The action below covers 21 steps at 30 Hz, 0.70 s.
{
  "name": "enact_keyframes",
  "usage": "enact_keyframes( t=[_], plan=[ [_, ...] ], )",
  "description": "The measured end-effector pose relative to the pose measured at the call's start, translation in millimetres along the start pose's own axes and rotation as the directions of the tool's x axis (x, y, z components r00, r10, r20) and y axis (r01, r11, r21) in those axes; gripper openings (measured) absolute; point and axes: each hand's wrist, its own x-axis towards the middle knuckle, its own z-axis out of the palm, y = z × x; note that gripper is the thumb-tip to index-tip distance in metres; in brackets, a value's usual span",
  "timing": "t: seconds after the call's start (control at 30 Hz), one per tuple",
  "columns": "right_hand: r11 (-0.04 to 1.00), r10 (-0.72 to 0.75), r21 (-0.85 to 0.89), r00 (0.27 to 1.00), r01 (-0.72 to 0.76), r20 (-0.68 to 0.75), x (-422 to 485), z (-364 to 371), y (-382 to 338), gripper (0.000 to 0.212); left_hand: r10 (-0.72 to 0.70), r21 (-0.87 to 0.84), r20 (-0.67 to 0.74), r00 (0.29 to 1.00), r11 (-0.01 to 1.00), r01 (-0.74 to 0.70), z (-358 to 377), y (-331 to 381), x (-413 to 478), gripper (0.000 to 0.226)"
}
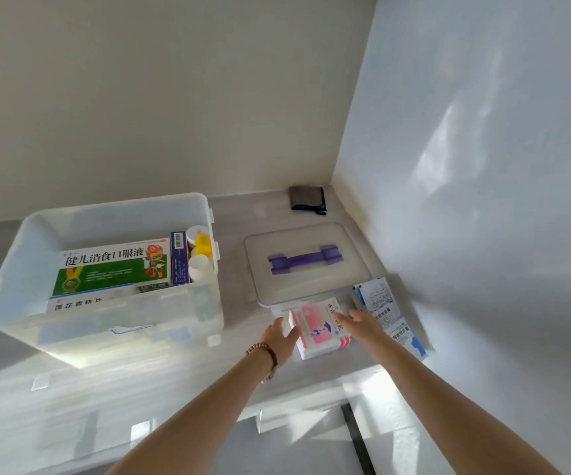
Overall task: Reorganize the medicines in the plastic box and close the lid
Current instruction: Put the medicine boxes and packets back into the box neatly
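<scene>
A translucent plastic box (pixel 16 269) stands open at the left, holding a green-and-white medicine carton (pixel 112 265), a purple carton (pixel 179 257), a white carton at the front and small bottles with a yellow cap (pixel 203 243). Its lid (pixel 315 286) with a purple handle (pixel 304 259) lies flat to the right. In front of the lid sits a pink-and-white medicine box (pixel 318 329). My left hand (pixel 279 337) touches its left side with fingers apart. My right hand (pixel 363 322) rests at its top right edge, fingers spread.
Several white-and-blue sachets (pixel 383 303) lie to the right of the pink box, against the white wall (pixel 483 200). A dark folded cloth (pixel 307 198) lies in the back corner. The counter's front edge (pixel 277 409) runs below my forearms.
</scene>
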Motion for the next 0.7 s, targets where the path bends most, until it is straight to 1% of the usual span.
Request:
enact_keyframes(
  t=[0.07,0.13,0.17,0.27,0.33,0.4,0.5,0.57,0.63,0.7],
  plan=[
    [0.983,0.093,0.152,0.993,-0.104,0.079,3,3,6,0.048,-0.054,-0.094,0.023,0.998,0.994,0.056,10,-5,6,0.06],
    [0.962,0.127,0.229,0.988,-0.145,0.093,4,6,11,0.044,-0.095,-0.228,0.067,0.993,0.968,0.108,18,-10,11,0.059],
    [0.959,0.133,0.24,0.988,-0.149,0.079,4,8,12,0.04,-0.105,-0.267,0.077,0.991,0.956,0.122,23,-11,12,0.057],
    [0.961,0.111,0.253,0.993,-0.116,0.033,1,14,13,0.025,-0.073,-0.286,0.078,0.994,0.954,0.093,35,-13,15,0.045],
    [0.955,0.102,0.277,0.994,-0.107,0.033,0,18,14,0.025,-0.056,-0.333,0.071,0.996,0.94,0.077,43,-11,14,0.042],
    [0.936,0.091,0.339,0.995,-0.095,0.026,-4,18,12,0.024,-0.057,-0.385,0.029,0.998,0.921,0.064,44,-6,7,0.041],
    [0.887,0.031,0.461,0.999,-0.02,-0.016,-9,10,1,0.018,-0.005,-0.396,-0.106,0.994,0.917,-0.037,34,5,0,0.04],
    [0.859,-0.005,0.511,0.998,0.033,-0.057,-12,2,-11,0.017,0.036,-0.405,-0.202,0.979,0.907,-0.117,22,17,-2,0.042],
    [0.845,-0.004,0.532,0.994,0.061,-0.108,-15,-5,-25,0.022,0.073,-0.428,-0.25,0.965,0.886,-0.178,8,32,-6,0.046],
    [0.805,-0.002,0.586,0.988,0.094,-0.156,-20,-15,-43,0.017,0.114,-0.453,-0.281,0.953,0.859,-0.236,-9,49,-9,0.052]
  ],
)
